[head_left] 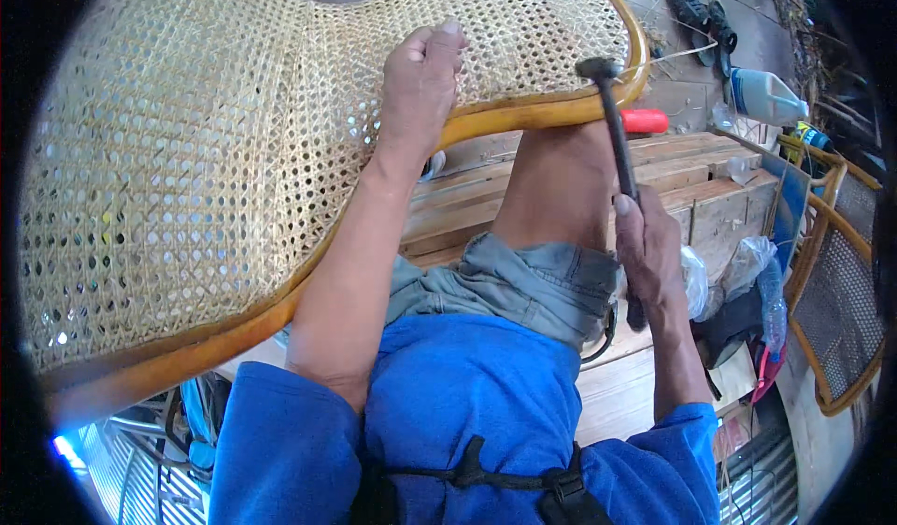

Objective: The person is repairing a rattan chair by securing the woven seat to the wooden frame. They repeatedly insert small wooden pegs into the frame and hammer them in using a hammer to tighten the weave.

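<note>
A large chair frame of bent yellow-brown rattan (pixel 533 114) with woven cane webbing (pixel 215 142) fills the left and far side. My left hand (pixel 420 91) is closed over the webbing near the frame's near rail; what its fingers hold, if anything, is hidden. My right hand (pixel 649 245) is wrapped round the dark handle of a hammer (pixel 617 119). The hammer stands tilted, its head over the curved corner of the frame. A loose cane strand (pixel 682 55) sticks out to the right from that corner.
Under the frame lies a wooden plank bench (pixel 729 175), with a red cylindrical thing (pixel 645 121) beside my knee. On the right are a white jug (pixel 764 95), black sandals (pixel 701 21), plastic bags (pixel 747 263), a clear bottle (pixel 774 305) and another rattan frame (pixel 822 291).
</note>
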{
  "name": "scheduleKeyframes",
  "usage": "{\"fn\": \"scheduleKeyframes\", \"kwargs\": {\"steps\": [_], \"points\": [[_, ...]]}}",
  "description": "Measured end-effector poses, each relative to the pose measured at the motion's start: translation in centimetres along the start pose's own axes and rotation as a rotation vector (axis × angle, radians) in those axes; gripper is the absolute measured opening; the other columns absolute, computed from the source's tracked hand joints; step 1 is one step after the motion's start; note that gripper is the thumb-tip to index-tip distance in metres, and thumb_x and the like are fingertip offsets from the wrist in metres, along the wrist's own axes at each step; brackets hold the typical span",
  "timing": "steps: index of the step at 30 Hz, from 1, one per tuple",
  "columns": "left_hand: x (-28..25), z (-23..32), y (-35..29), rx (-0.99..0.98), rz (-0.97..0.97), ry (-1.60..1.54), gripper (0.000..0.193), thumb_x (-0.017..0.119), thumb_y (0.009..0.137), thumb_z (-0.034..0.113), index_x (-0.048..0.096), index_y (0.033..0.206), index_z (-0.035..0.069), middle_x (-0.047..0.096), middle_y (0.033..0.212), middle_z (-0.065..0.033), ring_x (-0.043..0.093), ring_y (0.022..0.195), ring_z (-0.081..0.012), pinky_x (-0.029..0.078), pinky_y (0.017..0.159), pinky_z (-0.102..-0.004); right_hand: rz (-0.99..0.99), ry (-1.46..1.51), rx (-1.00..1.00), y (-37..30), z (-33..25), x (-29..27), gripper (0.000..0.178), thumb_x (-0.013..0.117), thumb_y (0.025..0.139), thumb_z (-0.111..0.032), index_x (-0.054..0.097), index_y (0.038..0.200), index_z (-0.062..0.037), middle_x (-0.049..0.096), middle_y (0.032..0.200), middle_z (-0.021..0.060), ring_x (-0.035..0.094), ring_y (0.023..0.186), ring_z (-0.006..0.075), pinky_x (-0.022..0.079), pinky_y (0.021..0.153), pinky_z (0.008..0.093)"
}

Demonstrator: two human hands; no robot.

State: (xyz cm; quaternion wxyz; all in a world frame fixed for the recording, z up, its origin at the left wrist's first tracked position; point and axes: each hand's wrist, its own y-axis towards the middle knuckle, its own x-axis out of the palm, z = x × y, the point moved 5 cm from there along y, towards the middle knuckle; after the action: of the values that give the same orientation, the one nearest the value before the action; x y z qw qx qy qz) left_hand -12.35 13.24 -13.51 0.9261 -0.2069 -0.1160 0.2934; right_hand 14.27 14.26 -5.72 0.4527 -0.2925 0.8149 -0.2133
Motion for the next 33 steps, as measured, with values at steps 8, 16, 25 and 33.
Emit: {"fn": "scheduleKeyframes", "kwargs": {"steps": [8,16,25,33], "points": [[-0.9,-0.6,-0.6,0.133,0.011,0.062,0.031,0.056,0.090,0.033,0.058,0.089,0.002,0.042,0.062,0.0056,0.034,0.046,0.0003,0.028,0.039,-0.0160,0.010,-0.256,-0.217,0.9,-0.8,0.3,0.037,0.044,0.093,-0.037,0.050,0.090,-0.0006,0.057,0.077,0.0276,0.056,0.075,0.0472,0.044,0.064,0.0512],[-1.3,-0.5,-1.3,-0.010,-0.048,-0.218,0.027,0.056,0.091,0.031,0.057,0.090,0.005,0.044,0.064,0.0059,0.035,0.046,-0.0009,0.030,0.041,-0.0167,-0.043,-0.245,-0.138,1.0,0.1,0.7,0.038,0.043,0.093,-0.038,0.051,0.090,-0.0015,0.056,0.075,0.0260,0.055,0.073,0.0467,0.044,0.065,0.0480],[1.1,-0.7,-3.3,-0.340,-0.494,-0.749,0.043,0.047,0.093,0.044,0.058,0.101,0.003,0.061,0.085,-0.0039,0.057,0.062,-0.0124,0.047,0.054,-0.0244,0.335,0.001,-0.005,-8.7,8.1,3.2,0.032,0.043,0.094,-0.032,0.052,0.090,-0.0023,0.052,0.066,0.0152,0.054,0.061,0.0295,0.041,0.057,0.0403],[4.9,-1.2,-5.8,-0.516,-0.954,-1.119,0.085,0.025,0.088,0.066,0.041,0.129,-0.007,0.048,0.128,-0.0258,0.045,0.121,-0.0402,0.041,0.097,-0.0473,0.382,-0.023,0.171,-17.4,18.1,11.8,0.024,0.048,0.092,-0.018,0.052,0.110,-0.0026,0.057,0.096,0.0216,0.055,0.090,0.0389,0.044,0.078,0.0430]]}}
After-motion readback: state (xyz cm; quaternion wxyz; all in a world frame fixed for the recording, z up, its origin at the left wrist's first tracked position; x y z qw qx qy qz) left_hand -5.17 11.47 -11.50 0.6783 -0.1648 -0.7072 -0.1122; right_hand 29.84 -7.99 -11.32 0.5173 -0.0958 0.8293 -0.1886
